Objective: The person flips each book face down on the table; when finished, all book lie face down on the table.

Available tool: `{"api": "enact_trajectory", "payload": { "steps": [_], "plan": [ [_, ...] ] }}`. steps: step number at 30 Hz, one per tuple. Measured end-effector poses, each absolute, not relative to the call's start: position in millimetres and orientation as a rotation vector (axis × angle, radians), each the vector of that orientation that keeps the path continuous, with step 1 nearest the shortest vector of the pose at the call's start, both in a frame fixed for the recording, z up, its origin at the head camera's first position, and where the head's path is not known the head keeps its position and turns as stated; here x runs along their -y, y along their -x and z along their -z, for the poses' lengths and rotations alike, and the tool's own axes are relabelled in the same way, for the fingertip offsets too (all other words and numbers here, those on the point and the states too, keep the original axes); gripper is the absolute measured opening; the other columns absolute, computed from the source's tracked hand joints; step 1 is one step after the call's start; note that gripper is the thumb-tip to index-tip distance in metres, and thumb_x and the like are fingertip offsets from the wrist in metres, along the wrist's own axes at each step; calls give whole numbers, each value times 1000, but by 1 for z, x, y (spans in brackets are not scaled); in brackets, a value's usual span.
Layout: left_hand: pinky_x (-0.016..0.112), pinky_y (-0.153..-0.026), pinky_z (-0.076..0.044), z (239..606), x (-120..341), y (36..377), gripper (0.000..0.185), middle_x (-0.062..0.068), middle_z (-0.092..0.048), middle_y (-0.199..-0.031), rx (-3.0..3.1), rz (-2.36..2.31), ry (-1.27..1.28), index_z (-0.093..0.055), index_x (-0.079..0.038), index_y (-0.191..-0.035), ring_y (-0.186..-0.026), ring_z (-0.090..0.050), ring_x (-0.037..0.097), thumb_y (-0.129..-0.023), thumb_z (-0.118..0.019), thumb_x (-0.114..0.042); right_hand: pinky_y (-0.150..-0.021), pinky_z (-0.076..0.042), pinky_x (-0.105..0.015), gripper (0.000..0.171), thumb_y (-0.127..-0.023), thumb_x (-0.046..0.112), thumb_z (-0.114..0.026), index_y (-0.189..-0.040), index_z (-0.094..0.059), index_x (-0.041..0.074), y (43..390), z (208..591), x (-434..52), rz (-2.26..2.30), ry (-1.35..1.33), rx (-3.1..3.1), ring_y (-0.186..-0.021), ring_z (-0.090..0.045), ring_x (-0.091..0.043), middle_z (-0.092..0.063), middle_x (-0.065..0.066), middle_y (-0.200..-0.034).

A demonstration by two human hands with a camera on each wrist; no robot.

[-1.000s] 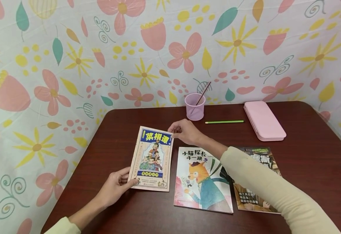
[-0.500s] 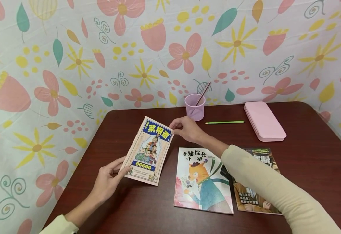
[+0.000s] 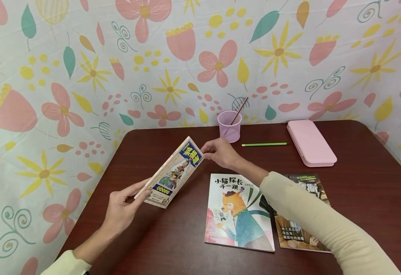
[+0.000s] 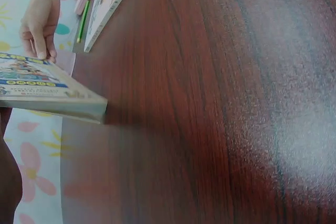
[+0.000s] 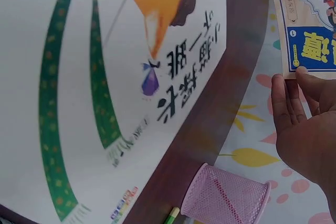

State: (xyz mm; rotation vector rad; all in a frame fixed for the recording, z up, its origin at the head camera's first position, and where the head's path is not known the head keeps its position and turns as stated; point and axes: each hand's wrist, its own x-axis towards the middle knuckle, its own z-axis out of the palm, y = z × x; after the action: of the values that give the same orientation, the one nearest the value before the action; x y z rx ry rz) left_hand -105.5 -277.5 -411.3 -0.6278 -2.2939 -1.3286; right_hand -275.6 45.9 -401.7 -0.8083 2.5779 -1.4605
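While the comic book (image 3: 173,173) is tilted mid-frame, pinched by the left hand (image 3: 123,208) and, apparently, the right hand's (image 3: 221,152) fingertips, slippage onto the table (image 3: 358,198) is risked.

Left hand (image 3: 121,208) and right hand (image 3: 221,152) raised apart, fingers (image 5: 286,100) pinching, arms extended.

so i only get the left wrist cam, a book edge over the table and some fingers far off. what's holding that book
Observer: Both hands: the left hand grips the comic book's near corner, the right hand pinches its far corner.
Operator: is it flat
Observer: No, tilted up on edge above the table.
Operator: what's by it
Observer: A cat picture book lying flat to its right, and a pink mesh pen cup behind.
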Motion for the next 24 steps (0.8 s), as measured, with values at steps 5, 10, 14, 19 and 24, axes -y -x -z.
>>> {"api": "enact_trajectory", "payload": {
  "steps": [5, 10, 14, 19, 24],
  "plan": [
    [23, -56, -59, 412, 272, 103, 42, 14, -80, -106, 2235, 1345, 739, -77, 0, -126, -86, -78, 10, -89, -75, 18, -71, -55, -28, 6, -93, -2, -79, -99, -80, -1, 274, 407, -45, 1454, 812, -2588, -78, -69, -22, -78, -9, -90],
    [24, -59, -60, 413, 268, 101, 43, 15, -79, -109, 2257, 1388, 794, -75, 0, -129, -90, -78, 13, -90, -73, 18, -76, -58, -30, 6, -95, -2, -78, -100, -78, 0, 273, 413, -46, 1465, 755, -2542, -83, -71, -21, -78, -9, -93],
    [26, -68, -63, 414, 266, 98, 43, 14, -78, -115, 2319, 1403, 817, -74, -1, -133, -97, -78, 16, -93, -71, 16, -82, -60, -32, 7, -94, -4, -77, -101, -76, -2, 274, 418, -46, 1519, 710, -2459, -91, -75, -24, -78, -13, -98],
    [31, -75, -64, 418, 263, 94, 45, 15, -76, -124, 2363, 1431, 892, -70, -2, -138, -101, -77, 19, -96, -66, 15, -86, -59, -32, 8, -94, -6, -76, -103, -76, -5, 276, 423, -46, 1581, 657, -2368, -96, -75, -29, -78, -15, -100],
    [39, -72, -65, 423, 257, 91, 45, 20, -75, -124, 2345, 1540, 968, -68, 2, -139, -97, -78, 22, -97, -64, 17, -93, -60, -33, 23, -97, -7, -71, -119, -75, -8, 276, 426, -45, 1618, 596, -2253, -102, -73, -23, -78, -15, -109]
  ]
}}
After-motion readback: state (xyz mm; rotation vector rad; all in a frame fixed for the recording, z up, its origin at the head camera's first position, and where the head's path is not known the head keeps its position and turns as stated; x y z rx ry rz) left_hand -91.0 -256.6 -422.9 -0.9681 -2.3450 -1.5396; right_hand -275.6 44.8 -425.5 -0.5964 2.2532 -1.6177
